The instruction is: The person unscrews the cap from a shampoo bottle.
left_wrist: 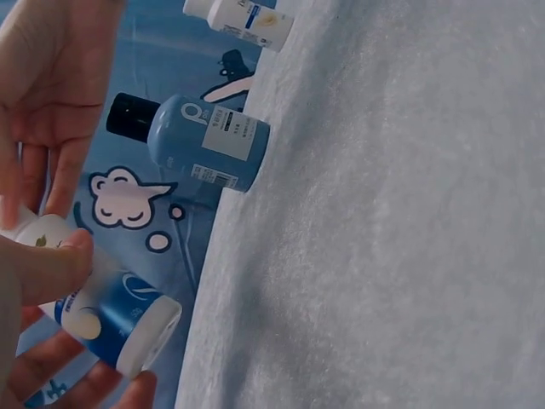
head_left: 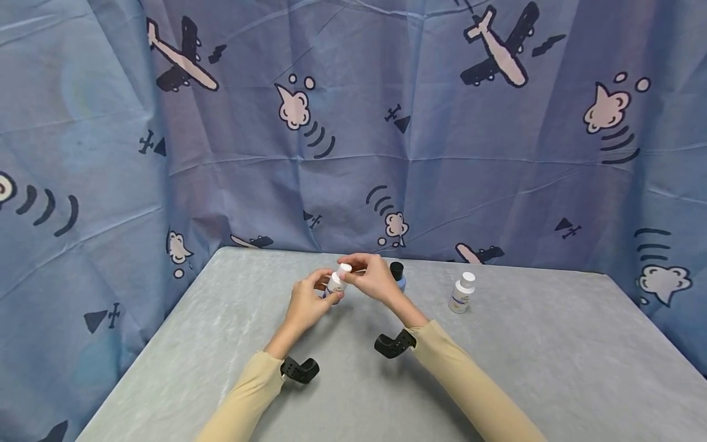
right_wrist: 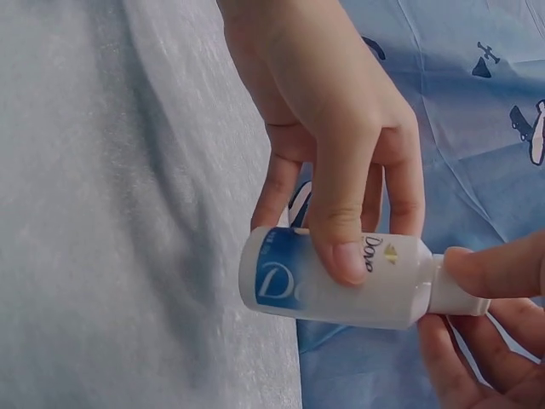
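A small white bottle with a blue label (right_wrist: 387, 285) is held in my left hand (head_left: 307, 302), thumb on one side and fingers on the other. It is raised over the table and tilted, its white cap (head_left: 345, 268) toward my right hand (head_left: 377, 280). The right thumb and fingers pinch that cap. From the right wrist view, the cap is on the bottle's neck; whether it is loose I cannot tell. Just behind the right hand stands a blue bottle with a black cap (left_wrist: 209, 141), partly hidden in the head view.
Another white bottle (head_left: 461, 293) stands upright on the grey table (head_left: 552, 356), to the right of the blue one. Behind the table hangs a blue curtain (head_left: 353, 123) printed with planes and clouds. Black bands (head_left: 395, 344) sit on both wrists.
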`<state>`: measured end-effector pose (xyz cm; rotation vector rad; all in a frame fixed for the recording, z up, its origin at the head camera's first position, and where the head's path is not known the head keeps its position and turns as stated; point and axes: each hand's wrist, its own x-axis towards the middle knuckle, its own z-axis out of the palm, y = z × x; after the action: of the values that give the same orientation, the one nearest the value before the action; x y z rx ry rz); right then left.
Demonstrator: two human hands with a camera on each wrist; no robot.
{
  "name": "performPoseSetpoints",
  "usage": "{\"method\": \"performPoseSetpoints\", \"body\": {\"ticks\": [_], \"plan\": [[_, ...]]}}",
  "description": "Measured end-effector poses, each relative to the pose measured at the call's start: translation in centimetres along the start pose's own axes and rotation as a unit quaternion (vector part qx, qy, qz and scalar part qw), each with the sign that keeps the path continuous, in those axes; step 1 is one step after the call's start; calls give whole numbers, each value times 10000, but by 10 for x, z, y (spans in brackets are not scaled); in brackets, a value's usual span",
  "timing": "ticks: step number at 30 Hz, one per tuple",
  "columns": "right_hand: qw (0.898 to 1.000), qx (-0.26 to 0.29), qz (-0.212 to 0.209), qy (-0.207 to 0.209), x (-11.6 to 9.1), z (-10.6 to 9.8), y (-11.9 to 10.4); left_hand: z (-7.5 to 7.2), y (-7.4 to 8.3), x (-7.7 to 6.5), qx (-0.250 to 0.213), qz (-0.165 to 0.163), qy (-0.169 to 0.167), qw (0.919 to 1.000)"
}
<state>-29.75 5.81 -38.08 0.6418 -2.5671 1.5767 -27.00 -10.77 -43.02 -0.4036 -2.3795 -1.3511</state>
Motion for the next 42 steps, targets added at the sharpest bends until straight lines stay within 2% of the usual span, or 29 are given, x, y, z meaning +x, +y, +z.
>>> {"method": "performPoseSetpoints", "body": {"ticks": [5,9,16,19,22,27,31,37,42], "plan": [[9989,133,-89,-431,-2,-4,0,-1,0,-3,319,149,-214,9992],[9955,263,-170,-895,-3,-9,1,0,1,-6,521,160,-215,9983],[9916,293,-369,-1208,-1,-12,2,2,0,-5,209,-182,125,9995],[9929,265,-342,-1108,1,-9,1,3,0,-5,175,-268,297,9990],[9968,168,-271,-734,2,-5,1,3,0,-4,256,-257,464,9983],[9996,60,279,82,2,0,-1,4,1,-4,440,-196,643,9968],[9970,-10,638,432,1,1,-2,6,0,-4,562,-3,815,9951],[9976,-92,545,415,1,3,0,7,-5,-6,626,344,1026,9922],[9989,-190,318,286,3,2,0,5,-5,-7,437,175,792,9957]]}}
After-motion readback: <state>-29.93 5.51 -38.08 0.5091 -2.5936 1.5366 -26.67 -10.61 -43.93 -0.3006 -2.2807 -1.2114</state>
